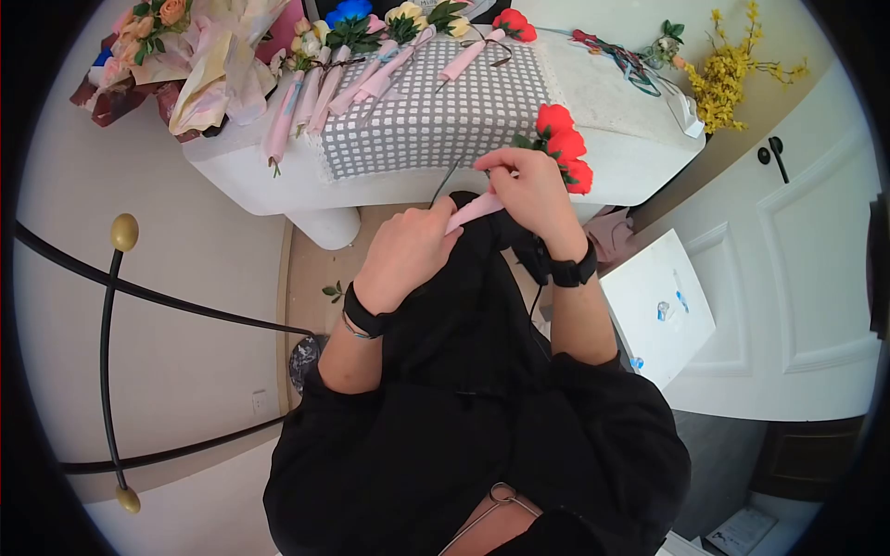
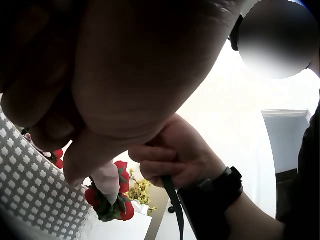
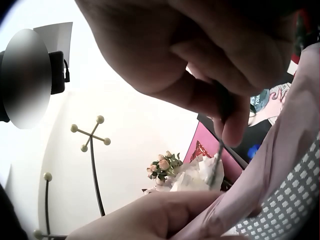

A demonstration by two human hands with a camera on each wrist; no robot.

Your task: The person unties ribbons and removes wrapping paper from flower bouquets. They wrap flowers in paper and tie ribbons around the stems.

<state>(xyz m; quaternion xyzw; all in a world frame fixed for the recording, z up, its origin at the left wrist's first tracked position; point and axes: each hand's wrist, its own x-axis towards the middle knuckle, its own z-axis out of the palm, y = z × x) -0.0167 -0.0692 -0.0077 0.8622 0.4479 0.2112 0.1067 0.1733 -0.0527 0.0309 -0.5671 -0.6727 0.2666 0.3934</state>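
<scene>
My left hand (image 1: 405, 255) grips the pink-wrapped stem (image 1: 471, 211) of a small bunch of artificial red roses (image 1: 567, 146). The blooms point away to the right, near the table's front edge. Beside the wrap, my right hand (image 1: 533, 190) has its fingers curled and pinches a thin dark green ribbon (image 2: 172, 205). In the right wrist view, the ribbon (image 3: 218, 162) hangs down from the fingertips, close to the pink wrap (image 3: 265, 175). From the left wrist camera, the roses (image 2: 125, 207) show beyond the left fingers, which hide much of the wrap.
A white table (image 1: 250, 176) with a grey-and-white checked cloth (image 1: 399, 148) stands ahead. On it lie several pink-wrapped flowers (image 1: 380, 83), a paper-wrapped bouquet (image 1: 218, 88) and loose ribbons (image 1: 630, 65). Yellow flowers (image 1: 728, 83) stand at right, above a white box-like surface (image 1: 663, 296).
</scene>
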